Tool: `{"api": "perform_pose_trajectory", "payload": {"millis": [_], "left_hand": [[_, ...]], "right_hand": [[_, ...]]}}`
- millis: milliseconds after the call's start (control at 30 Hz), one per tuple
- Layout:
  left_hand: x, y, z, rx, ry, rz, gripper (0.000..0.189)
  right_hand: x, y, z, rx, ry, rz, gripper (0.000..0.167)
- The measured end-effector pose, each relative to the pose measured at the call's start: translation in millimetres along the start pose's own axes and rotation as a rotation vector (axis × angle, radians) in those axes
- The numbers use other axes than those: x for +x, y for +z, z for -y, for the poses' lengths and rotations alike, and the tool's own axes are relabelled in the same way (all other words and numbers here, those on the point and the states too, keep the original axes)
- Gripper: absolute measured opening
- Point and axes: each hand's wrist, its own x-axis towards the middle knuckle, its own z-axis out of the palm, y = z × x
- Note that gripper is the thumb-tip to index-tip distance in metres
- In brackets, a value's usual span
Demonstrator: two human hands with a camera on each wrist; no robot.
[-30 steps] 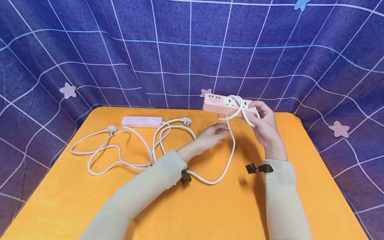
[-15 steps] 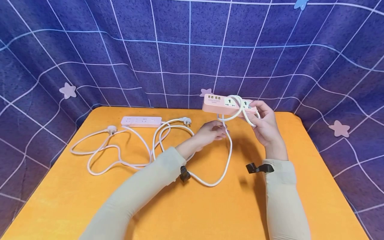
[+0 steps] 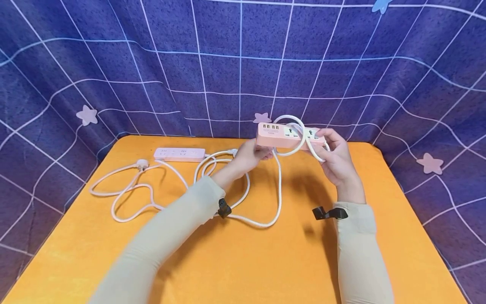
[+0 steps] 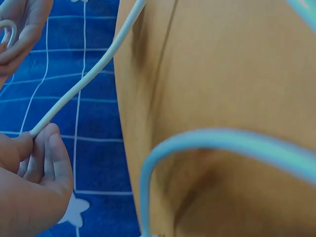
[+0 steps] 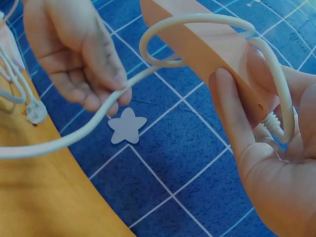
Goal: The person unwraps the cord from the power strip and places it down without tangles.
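Observation:
My right hand (image 3: 338,160) grips one end of a pink power strip (image 3: 275,139) and holds it above the table, sockets and USB ports facing up. A white power cord (image 3: 280,185) leaves that end and loops around the strip's body. Left of the strip, my left hand (image 3: 247,157) pinches this cord between thumb and fingers; the left wrist view shows the cord (image 4: 81,84) running taut from the fingertips. In the right wrist view, the loop lies loosely over the strip (image 5: 197,49). From the left hand the cord's remaining length hangs down to the table.
A second pink power strip (image 3: 179,155) lies at the back left on the orange tabletop (image 3: 265,266). Its pale cord (image 3: 130,214) sprawls beside it, ending in a plug (image 3: 142,164). Another plug (image 3: 232,152) shows partly behind the left hand. A blue curtain (image 3: 220,76) stands behind.
My left hand has taken hold of the white cord and drawn it leftward and slightly up. The loop around the strip has widened. The right hand and strip have hardly moved.

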Motion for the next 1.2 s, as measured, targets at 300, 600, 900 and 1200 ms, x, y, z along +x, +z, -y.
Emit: {"api": "perform_pose_trajectory", "payload": {"millis": [300, 600, 900, 1200], "left_hand": [[6.2, -23.6, -20.4, 0.307, 0.118, -0.149, 0.019], [7.5, -44.5, -35.8, 0.373, 0.238, -0.198, 0.018], [1.8, -56.8, -51.6, 0.422, 0.331, -0.216, 0.017], [-8.1, -63.9, -57.5, 0.507, 0.425, -0.226, 0.016]], "right_hand": [[-0.7, -2.5, 0.5, 0.002, 0.006, -0.007, 0.038], [0.7, -5.5, -0.7, -0.043, 0.025, -0.047, 0.041], [2.8, -7.8, 0.5, -0.055, 0.023, -0.085, 0.040], [3.1, -10.8, 2.2, -0.018, 0.002, -0.121, 0.038]]}}
